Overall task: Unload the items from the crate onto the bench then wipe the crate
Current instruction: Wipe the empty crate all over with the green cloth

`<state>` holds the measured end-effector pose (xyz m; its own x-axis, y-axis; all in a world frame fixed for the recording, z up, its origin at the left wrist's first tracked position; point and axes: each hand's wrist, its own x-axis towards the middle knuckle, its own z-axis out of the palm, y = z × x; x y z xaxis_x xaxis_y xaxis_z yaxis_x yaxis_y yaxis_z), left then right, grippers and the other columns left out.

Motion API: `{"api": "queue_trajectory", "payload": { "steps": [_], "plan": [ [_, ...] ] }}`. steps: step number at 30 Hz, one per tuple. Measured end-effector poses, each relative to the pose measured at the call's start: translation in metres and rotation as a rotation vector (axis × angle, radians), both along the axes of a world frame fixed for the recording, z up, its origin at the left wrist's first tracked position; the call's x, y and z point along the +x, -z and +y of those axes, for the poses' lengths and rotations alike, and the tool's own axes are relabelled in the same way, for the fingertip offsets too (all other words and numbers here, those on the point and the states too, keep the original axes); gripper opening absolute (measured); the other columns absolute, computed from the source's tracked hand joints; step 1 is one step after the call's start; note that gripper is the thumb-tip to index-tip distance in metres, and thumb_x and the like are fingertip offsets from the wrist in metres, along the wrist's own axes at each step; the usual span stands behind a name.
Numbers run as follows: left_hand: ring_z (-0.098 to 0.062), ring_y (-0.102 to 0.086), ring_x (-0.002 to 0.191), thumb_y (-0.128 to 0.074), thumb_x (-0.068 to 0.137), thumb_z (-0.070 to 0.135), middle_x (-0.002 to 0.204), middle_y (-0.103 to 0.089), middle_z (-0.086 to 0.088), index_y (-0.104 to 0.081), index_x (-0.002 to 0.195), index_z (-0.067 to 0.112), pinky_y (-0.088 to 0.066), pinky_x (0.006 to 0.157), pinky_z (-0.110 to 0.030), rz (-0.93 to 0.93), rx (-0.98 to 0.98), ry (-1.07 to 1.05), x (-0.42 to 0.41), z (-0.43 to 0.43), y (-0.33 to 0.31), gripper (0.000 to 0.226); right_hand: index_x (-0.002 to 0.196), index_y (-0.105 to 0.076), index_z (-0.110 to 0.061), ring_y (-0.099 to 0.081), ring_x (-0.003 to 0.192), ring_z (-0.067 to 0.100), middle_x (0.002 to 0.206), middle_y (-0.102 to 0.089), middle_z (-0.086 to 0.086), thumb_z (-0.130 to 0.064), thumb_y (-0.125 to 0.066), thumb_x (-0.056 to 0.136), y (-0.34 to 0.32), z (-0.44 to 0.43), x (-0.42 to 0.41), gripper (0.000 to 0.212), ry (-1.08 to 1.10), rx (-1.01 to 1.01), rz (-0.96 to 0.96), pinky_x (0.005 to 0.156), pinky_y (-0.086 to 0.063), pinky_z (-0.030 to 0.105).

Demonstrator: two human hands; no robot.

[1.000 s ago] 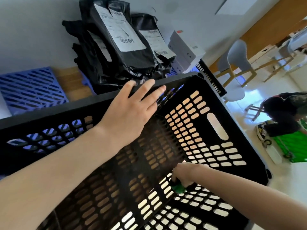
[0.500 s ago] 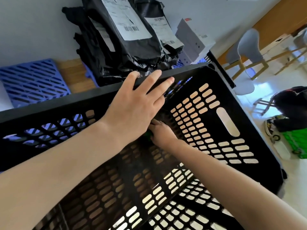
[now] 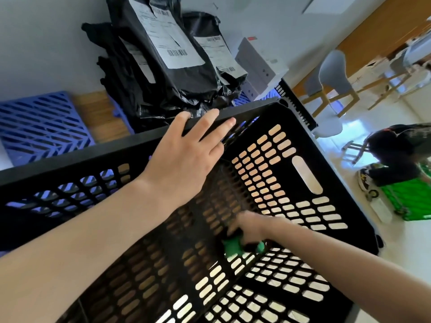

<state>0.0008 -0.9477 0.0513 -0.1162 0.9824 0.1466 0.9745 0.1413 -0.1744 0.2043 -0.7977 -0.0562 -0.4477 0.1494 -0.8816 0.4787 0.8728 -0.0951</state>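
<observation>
Gripping a crumpled green cloth (image 3: 233, 247) against the slotted floor inside the black perforated plastic crate (image 3: 93, 155), the blurred right hand (image 3: 250, 226) curls around it. The crate's long far rim runs left to right, and the left hand (image 3: 186, 157) lies flat on it, fingers spread. Just beyond the crate stand black plastic mailer bags (image 3: 177, 73).

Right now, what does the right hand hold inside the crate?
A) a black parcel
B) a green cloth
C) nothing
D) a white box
B: the right hand grips a green cloth against the slotted inside of the crate, while the parcels lie outside, behind it.
</observation>
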Motion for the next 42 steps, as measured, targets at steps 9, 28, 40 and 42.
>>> {"api": "queue_trajectory", "payload": {
  "steps": [9, 28, 40, 42],
  "plan": [
    [-0.031, -0.004, 0.149, -0.031, 0.097, 0.030, 0.165, 0.005, -0.004, -0.043, 0.137, 0.017, -0.020, 0.113, -0.053, 0.040, 0.029, -0.003, 0.000, 0.001, 0.004, 0.044, 0.137, -0.050, -0.022, -0.043, 0.127, 0.030, 0.142, -0.042, 0.007, -0.012, -0.053, 0.091, 0.037, 0.039, -0.074, 0.048, 0.119, 0.388, 0.640, 0.105, -0.035, 0.035],
    [-0.032, 0.009, 0.148, -0.041, 0.097, 0.032, 0.164, 0.015, -0.007, -0.045, 0.135, 0.015, -0.011, 0.117, -0.055, 0.006, -0.013, -0.006, 0.000, 0.001, 0.001, 0.043, 0.129, -0.057, -0.012, -0.056, 0.116, 0.028, 0.127, -0.057, 0.009, -0.002, -0.050, 0.088, -0.009, 0.011, 0.013, 0.042, -0.259, 0.204, -0.325, 0.095, -0.049, 0.036],
    [-0.029, 0.002, 0.150, -0.033, 0.096, 0.029, 0.165, 0.010, -0.005, -0.050, 0.131, 0.016, -0.014, 0.117, -0.053, -0.009, 0.015, -0.012, 0.002, 0.001, 0.004, 0.041, 0.143, -0.033, -0.011, -0.042, 0.122, 0.035, 0.134, -0.042, 0.018, -0.010, -0.041, 0.097, 0.044, 0.041, -0.078, 0.047, -0.087, 0.641, 0.360, 0.097, -0.045, 0.042],
    [-0.029, -0.002, 0.150, -0.036, 0.096, 0.029, 0.166, 0.007, -0.004, -0.052, 0.131, 0.016, -0.016, 0.117, -0.052, -0.008, 0.023, -0.019, 0.002, 0.001, 0.005, 0.040, 0.141, -0.033, -0.007, -0.043, 0.123, 0.035, 0.134, -0.044, 0.020, -0.009, -0.040, 0.097, 0.052, 0.040, -0.072, 0.045, -0.107, 0.693, 0.361, 0.096, -0.046, 0.041]
  ]
}}
